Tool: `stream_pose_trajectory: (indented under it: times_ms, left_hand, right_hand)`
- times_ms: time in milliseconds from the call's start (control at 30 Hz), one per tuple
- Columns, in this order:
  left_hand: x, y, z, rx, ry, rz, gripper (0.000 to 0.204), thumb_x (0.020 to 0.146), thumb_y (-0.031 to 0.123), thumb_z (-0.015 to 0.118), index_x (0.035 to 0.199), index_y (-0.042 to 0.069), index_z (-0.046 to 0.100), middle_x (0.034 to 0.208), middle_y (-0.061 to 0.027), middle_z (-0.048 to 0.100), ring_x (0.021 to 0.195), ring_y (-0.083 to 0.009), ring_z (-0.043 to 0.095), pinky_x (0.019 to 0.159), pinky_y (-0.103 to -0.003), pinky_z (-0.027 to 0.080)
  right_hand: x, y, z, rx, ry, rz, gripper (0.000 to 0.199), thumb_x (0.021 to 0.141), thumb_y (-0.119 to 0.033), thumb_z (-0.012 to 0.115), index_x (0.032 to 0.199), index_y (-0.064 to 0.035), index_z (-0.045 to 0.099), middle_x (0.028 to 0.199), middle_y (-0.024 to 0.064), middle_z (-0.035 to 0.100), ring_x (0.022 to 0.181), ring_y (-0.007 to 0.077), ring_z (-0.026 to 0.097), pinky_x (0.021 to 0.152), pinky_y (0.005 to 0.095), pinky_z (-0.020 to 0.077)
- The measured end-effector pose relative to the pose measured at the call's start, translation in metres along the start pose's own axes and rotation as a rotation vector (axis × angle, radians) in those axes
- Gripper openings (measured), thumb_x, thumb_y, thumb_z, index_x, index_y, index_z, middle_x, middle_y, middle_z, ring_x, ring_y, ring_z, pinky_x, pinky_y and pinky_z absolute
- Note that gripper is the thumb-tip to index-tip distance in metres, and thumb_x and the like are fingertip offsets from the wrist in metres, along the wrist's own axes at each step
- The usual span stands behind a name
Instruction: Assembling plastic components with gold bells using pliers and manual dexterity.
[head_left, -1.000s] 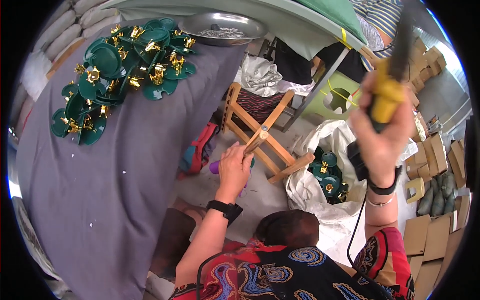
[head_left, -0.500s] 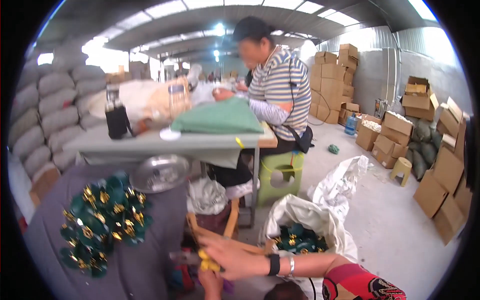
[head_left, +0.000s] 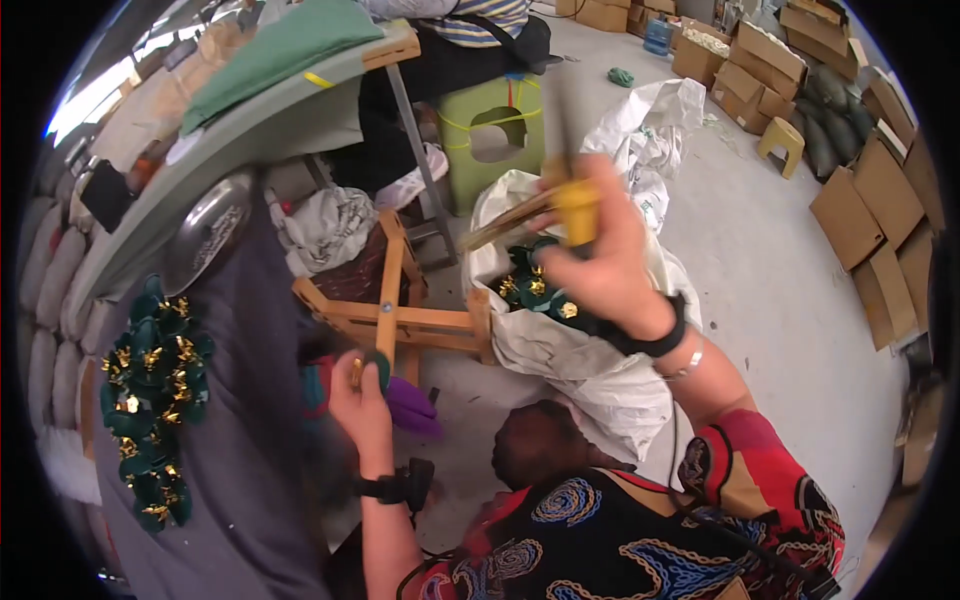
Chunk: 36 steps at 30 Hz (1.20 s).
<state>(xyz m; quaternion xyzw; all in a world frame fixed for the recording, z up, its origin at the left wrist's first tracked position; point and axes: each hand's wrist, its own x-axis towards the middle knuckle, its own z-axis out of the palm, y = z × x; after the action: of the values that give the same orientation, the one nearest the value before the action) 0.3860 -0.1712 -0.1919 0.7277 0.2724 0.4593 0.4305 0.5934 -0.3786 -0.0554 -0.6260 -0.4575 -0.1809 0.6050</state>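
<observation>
My left hand [head_left: 362, 415] is closed, pinching a small dark green piece with gold [head_left: 378, 368] between thumb and fingertips. Raised over the white sack, my right hand [head_left: 615, 255] grips a yellow-handled tool [head_left: 575, 208]. Motion smears its two long, thin metal parts, which spread apart like scissor blades; its exact kind is unclear. Below that hand, the white woven sack [head_left: 520, 345] holds green-and-gold pieces [head_left: 535, 290]. To my left, a heap of similar dark green pieces with gold centres [head_left: 155, 370] lies on a grey cloth [head_left: 250, 450].
A wooden frame [head_left: 390, 315] stands between my hands. Ahead are a round metal dish [head_left: 205, 235], a cloth-covered table with a green cushion [head_left: 290, 60], and a green stool [head_left: 490, 130] near a person in a striped shirt. Cardboard boxes [head_left: 870, 215] line the right.
My view has tilted down and turned right. My hands, close together before, are now apart: the right has risen with the yellow-handled tool, while the left is lower with the green piece.
</observation>
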Motion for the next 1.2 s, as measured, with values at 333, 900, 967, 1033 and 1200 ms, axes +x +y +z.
stream_pose_trajectory:
  times_ms: [333,900,967,1033,1200]
  left_hand:
    - [0.005,0.035,0.174,-0.21,-0.504,0.037,0.057,0.091,0.025,0.064,0.136,-0.001,0.043,0.12,-0.0187,0.06,0.111,-0.0256,0.058,0.095,-0.036,0.044]
    - [-0.019,0.097,-0.097,-0.581,0.155,-0.152,0.044,0.1,0.027,0.048,0.133,-0.002,0.046,0.108,-0.0181,0.064,0.096,-0.0271,0.066,0.081,-0.035,0.053]
    - [-0.034,0.092,-0.108,-0.585,0.035,-0.202,0.043,0.102,0.031,0.046,0.126,-0.004,0.052,0.109,-0.0185,0.064,0.098,-0.0266,0.066,0.082,-0.035,0.053]
    - [-0.043,0.088,-0.114,-0.563,-0.033,-0.192,0.048,0.104,0.037,0.039,0.123,-0.004,0.054,0.106,-0.0177,0.066,0.099,-0.0242,0.066,0.081,-0.034,0.052]
    - [-0.052,0.071,-0.126,-0.793,0.258,-0.322,0.053,0.104,0.042,0.035,0.119,-0.004,0.055,0.102,-0.0176,0.067,0.091,-0.0267,0.068,0.076,-0.032,0.052]
  right_hand:
    - [-0.071,0.01,-0.076,0.039,0.004,0.232,0.049,0.066,0.005,0.058,0.114,-0.002,0.049,0.102,0.0085,0.056,0.082,0.0151,0.061,0.074,0.0289,0.0513]
    - [-0.047,-0.047,0.044,0.597,-0.482,0.26,0.061,0.066,0.001,0.065,0.123,0.0013,0.046,0.114,0.0113,0.054,0.096,0.0182,0.061,0.082,0.0304,0.0533]
    - [-0.038,-0.071,0.08,0.675,-0.55,0.251,0.065,0.065,0.002,0.066,0.126,0.0014,0.044,0.114,0.0115,0.054,0.096,0.0199,0.062,0.082,0.0317,0.055]
    - [-0.038,-0.081,0.111,0.764,-0.67,0.182,0.069,0.066,0.001,0.066,0.13,0.0013,0.04,0.114,0.0115,0.054,0.092,0.019,0.062,0.081,0.0306,0.0547]
    - [-0.025,-0.128,0.149,0.655,-0.743,-0.044,0.065,0.068,-0.001,0.064,0.129,0.0013,0.041,0.116,0.0106,0.049,0.097,0.0162,0.059,0.077,0.0266,0.0527]
